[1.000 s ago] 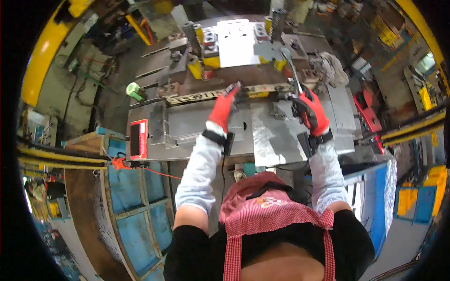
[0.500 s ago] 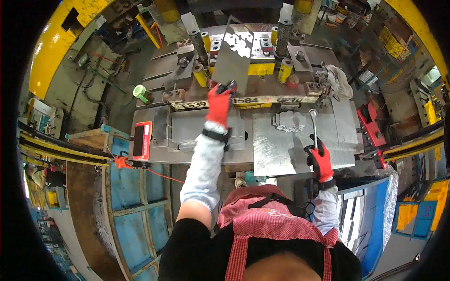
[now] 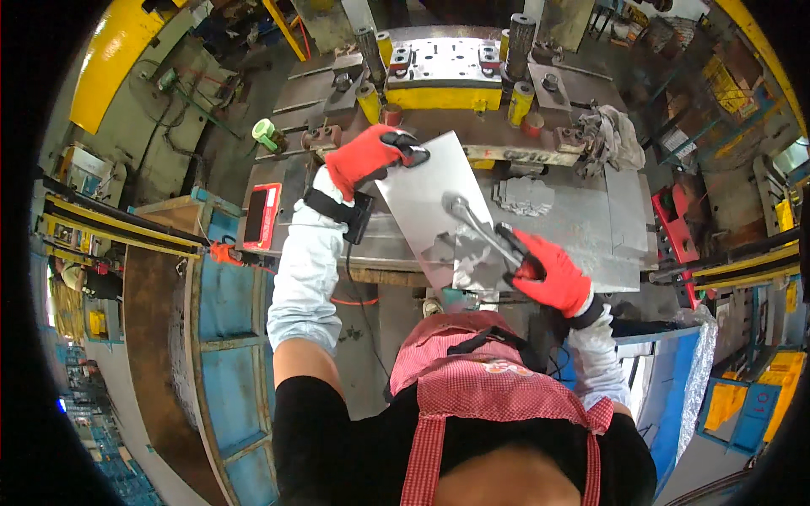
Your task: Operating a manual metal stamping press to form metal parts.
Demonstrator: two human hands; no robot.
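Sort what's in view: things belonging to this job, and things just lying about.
Likely the job's:
metal sheet, in the left hand
round-headed tool, in the right hand
holed metal block
stacked metal pieces

Apparently lying about:
green-lidded bottle
crumpled grey cloth
flat red-and-black item

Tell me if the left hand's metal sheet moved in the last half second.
Yes, away from the yellow-fronted die, down the picture: the metal sheet overlapped that die earlier; now the left hand holds it clear.
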